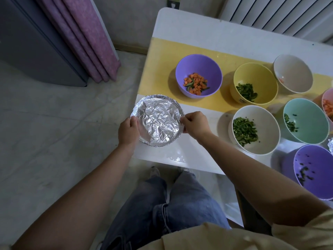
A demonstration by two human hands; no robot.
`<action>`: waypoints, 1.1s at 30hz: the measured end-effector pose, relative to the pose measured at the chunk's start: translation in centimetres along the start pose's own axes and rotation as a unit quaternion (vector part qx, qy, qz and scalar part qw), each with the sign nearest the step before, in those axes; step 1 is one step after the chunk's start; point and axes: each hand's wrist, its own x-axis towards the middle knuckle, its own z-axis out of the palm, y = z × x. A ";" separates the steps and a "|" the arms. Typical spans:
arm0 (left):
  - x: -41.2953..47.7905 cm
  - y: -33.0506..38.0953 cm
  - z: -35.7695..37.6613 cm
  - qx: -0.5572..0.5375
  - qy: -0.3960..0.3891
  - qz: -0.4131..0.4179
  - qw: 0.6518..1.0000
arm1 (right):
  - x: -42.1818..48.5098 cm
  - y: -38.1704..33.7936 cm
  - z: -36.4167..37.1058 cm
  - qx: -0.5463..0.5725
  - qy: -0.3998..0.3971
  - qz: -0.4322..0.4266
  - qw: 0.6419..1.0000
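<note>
One foil dish point(158, 121) — between hands point(128, 131) point(195, 124)

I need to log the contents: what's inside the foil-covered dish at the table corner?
The foil-covered dish shows only crumpled foil across its top and rim, which the left hand and right hand pinch. Anything beneath is hidden.

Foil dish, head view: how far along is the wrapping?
Done: the foil-wrapped dish is covered across and crimped round most of its rim. In hand: the left hand and right hand pinch opposite edges. Left: likely pressing those edges down; the carrot bowl and yellow bowl stand uncovered.
</note>
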 end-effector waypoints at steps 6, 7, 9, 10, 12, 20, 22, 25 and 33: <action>-0.1 0.3 -0.7 0.003 -0.035 0.016 0.999 | -0.3 0.4 0.2 -0.013 0.018 -0.017 1.000; 0.0 0.3 -0.7 -0.001 -0.039 0.016 0.999 | -0.3 0.5 0.3 -0.006 0.019 -0.012 1.000; 0.0 0.4 -0.7 -0.019 -0.046 0.012 0.999 | -0.2 0.6 0.4 0.011 0.021 -0.004 1.000; 0.0 0.4 -0.7 -0.025 -0.051 0.008 0.998 | -0.1 0.7 0.4 0.027 0.016 0.002 1.000; 0.0 0.4 -0.9 -0.030 -0.062 0.002 0.998 | -0.2 0.8 0.4 0.057 0.000 0.017 0.998; 0.5 0.4 -1.2 -0.042 -0.088 -0.012 0.995 | -1.6 0.9 0.9 0.029 0.014 0.013 0.999; 0.5 0.3 -1.3 -0.041 -0.079 -0.008 0.996 | -1.4 1.2 0.7 0.067 -0.006 0.027 0.997; 0.7 0.2 -1.6 -0.054 -0.053 0.003 0.997 | -1.4 0.6 0.0 0.193 -0.105 0.062 0.974; 1.3 6.8 -1.4 -0.110 -0.048 0.058 0.991 | -0.5 -1.4 -5.1 0.356 -0.181 0.001 0.917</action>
